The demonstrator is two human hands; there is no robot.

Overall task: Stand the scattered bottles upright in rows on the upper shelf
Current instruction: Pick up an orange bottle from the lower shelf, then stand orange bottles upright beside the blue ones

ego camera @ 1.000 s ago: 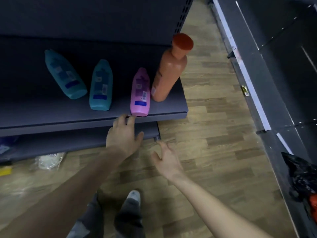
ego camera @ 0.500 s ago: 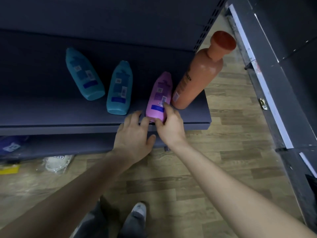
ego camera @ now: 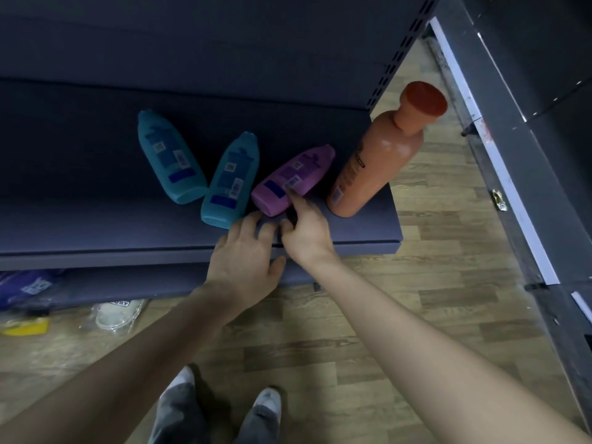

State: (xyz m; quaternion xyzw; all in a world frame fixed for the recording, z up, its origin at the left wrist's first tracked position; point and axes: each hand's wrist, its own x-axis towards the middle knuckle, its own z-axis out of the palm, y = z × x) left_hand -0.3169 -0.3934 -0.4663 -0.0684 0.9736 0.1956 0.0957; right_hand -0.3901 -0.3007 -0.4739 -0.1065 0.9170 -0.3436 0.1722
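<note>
Two bare arms reach from the near edge to the dark upper shelf (ego camera: 96, 225). The left hand (ego camera: 246, 251) lies on its front lip, fingers straight and apart. The right hand (ego camera: 304, 232) touches the near end of a purple bottle (ego camera: 293, 179) lying on its side; whether it grips cannot be told. Left of it lie a near teal bottle (ego camera: 230, 181) and a far teal bottle (ego camera: 171, 157). Right, an orange bottle (ego camera: 374, 165) stands upright.

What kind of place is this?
Probably a shop aisle. A dark metal shelf faces another rack across a wood-look floor, and the purple bottle carries a barcode label, like goods for sale.
</note>
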